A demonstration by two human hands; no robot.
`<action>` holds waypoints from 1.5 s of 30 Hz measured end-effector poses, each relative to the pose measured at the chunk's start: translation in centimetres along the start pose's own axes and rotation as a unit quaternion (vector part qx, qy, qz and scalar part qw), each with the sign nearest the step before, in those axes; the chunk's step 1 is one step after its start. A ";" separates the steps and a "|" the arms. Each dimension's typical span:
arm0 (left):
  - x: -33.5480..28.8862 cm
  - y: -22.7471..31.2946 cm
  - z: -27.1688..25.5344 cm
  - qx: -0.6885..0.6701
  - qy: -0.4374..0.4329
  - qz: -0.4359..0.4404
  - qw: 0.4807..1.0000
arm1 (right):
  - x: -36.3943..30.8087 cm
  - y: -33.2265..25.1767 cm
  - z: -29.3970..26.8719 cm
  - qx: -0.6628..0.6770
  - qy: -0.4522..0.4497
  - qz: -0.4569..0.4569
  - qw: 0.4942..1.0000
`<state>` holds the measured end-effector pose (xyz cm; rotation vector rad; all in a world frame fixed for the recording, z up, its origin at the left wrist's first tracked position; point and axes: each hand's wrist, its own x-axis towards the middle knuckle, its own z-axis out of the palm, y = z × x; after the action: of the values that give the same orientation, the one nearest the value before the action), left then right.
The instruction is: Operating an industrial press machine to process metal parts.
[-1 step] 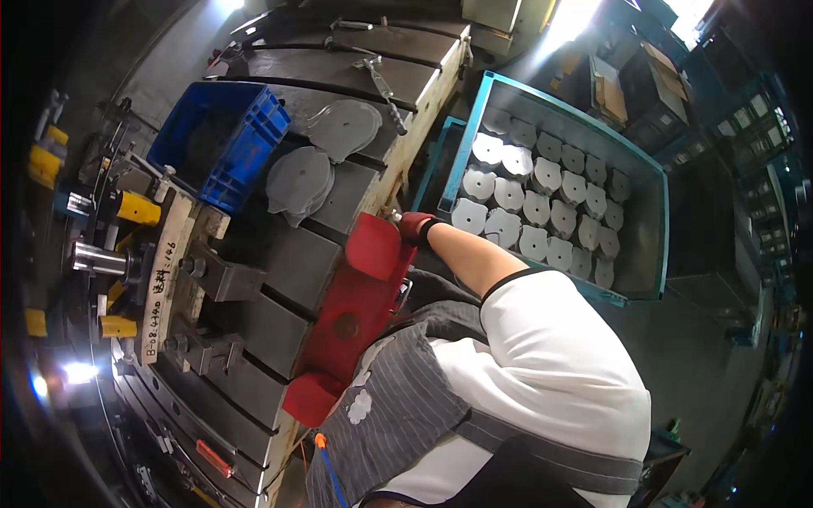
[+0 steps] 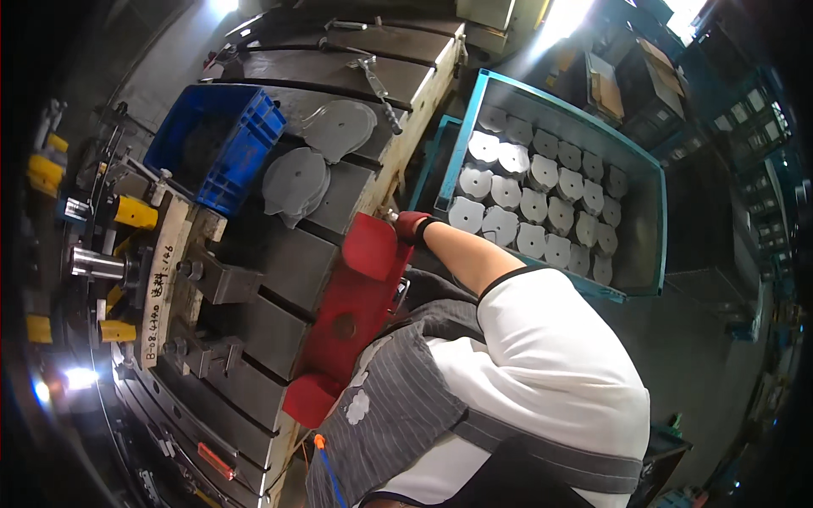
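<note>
My right hand (image 2: 410, 227), in a red glove with a dark cuff, is at the far end of a red control panel (image 2: 343, 309). It touches or lies just beside the panel's far red hood (image 2: 370, 246); a small metal fitting (image 2: 390, 215) is next to it. Its fingers are mostly hidden, so their grip does not show. A second red hood (image 2: 312, 400) is at the panel's near end. My left hand is out of sight. On the slotted metal table (image 2: 279, 322) beyond the panel are two stacks of flat grey plates (image 2: 295, 180), (image 2: 340, 129).
A blue crate (image 2: 222, 144) is left of the plates. To my right, a teal-edged metal bin (image 2: 648, 222) holds rows of stacked grey plates. A ratchet-like tool (image 2: 378, 87) lies near the table's far edge. Clamp blocks (image 2: 218, 278) and yellow-marked machine parts (image 2: 135, 212) are at left.
The whole view has shifted very slightly. My right hand stays at the same end of the red panel, and nothing has been picked up or let go.
</note>
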<state>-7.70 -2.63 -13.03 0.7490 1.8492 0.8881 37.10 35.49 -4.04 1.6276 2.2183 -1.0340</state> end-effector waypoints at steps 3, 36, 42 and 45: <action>0.5 0.7 0.4 0.010 -0.014 0.004 1.000 | 0.7 0.6 0.4 -0.104 0.016 -0.047 0.993; -8.3 10.5 2.2 -0.111 0.374 0.101 0.915 | -9.3 -1.3 -9.0 0.582 0.333 -0.050 0.740; -7.3 12.7 2.7 -0.345 0.378 0.082 0.855 | -4.1 -11.8 -15.1 0.383 0.267 -0.223 0.855; -6.8 11.4 2.3 -0.214 0.420 0.120 0.874 | -1.3 -20.3 -19.1 0.411 0.136 -0.325 0.841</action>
<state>-1.50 -1.01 -1.16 0.3118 2.1650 1.9401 23.81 43.71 19.11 1.2785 2.8222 -2.3243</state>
